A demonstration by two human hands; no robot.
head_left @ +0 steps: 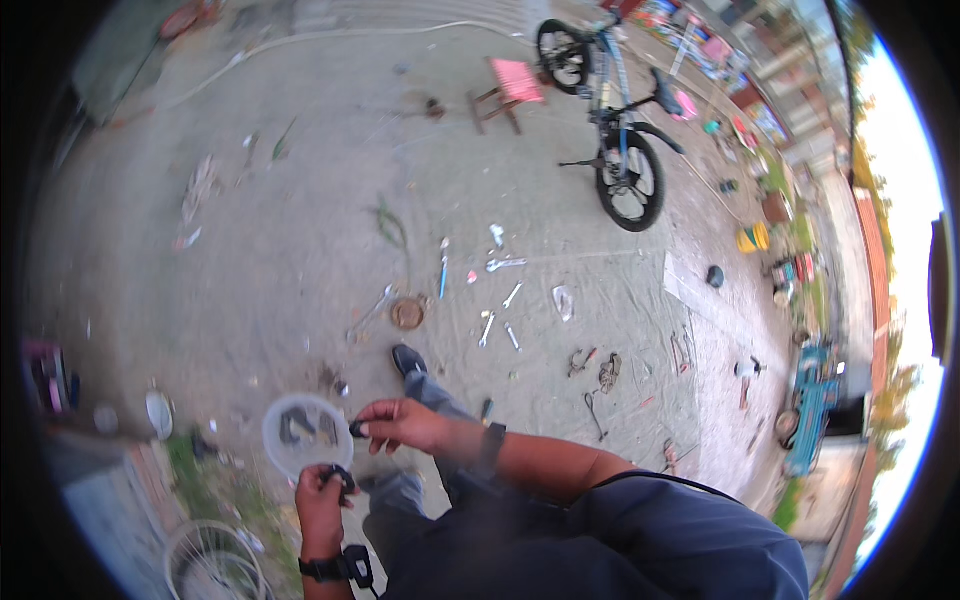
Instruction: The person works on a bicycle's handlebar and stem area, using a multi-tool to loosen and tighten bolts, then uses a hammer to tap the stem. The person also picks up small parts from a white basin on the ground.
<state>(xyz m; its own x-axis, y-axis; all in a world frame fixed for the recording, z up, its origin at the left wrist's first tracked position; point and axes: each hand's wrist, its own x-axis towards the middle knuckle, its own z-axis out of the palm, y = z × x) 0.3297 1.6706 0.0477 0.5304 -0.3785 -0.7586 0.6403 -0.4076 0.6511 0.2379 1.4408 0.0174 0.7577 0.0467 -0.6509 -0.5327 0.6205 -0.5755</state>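
Note:
My left hand (pixel 318 508) is closed around a small black object (pixel 341 480) whose kind I cannot make out. Just right of it, my right hand (pixel 408 424) pinches another small black piece (pixel 357 429) between thumb and fingertips. Both hands are beside a round translucent plastic tub (pixel 270 446), the right at its right edge and the left at its near edge. Several dark parts (pixel 299 427) lie in the tub, too blurred to name. Each wrist wears a black band. My dark shoe (pixel 407 360) is on the ground beyond the right hand.
Wrenches (pixel 505 265) and other hand tools are spread on a greenish ground sheet (pixel 600 270) ahead. A bicycle (pixel 615 110) stands at the far right, with a pink-topped folding stool (pixel 515 80) beside it. A wire-spoked wheel or fan guard (pixel 215 562) is at the near left.

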